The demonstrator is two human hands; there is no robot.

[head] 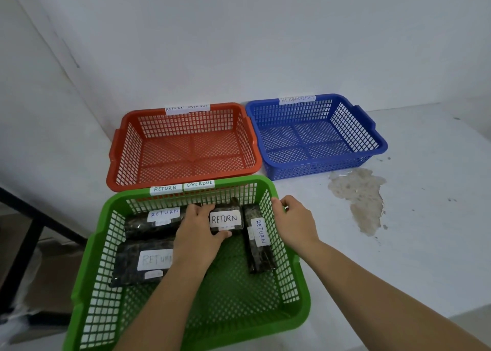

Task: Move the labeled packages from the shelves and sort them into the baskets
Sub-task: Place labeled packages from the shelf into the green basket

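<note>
A RETURN-labelled package [225,219] in the green basket [87,260] is pinched by the left hand [198,231]; its left part is hidden under the hand. The basket's right rim is gripped by the right hand [295,222]. The nearest package [143,264] has a faint label, partly covered by the forearm.

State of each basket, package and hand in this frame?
Green basket: holds four RETURN packages.
Orange basket: empty.
Blue basket: empty.
Rear middle package: gripped by left hand.
Right hand: grips the green basket's right rim.
</note>
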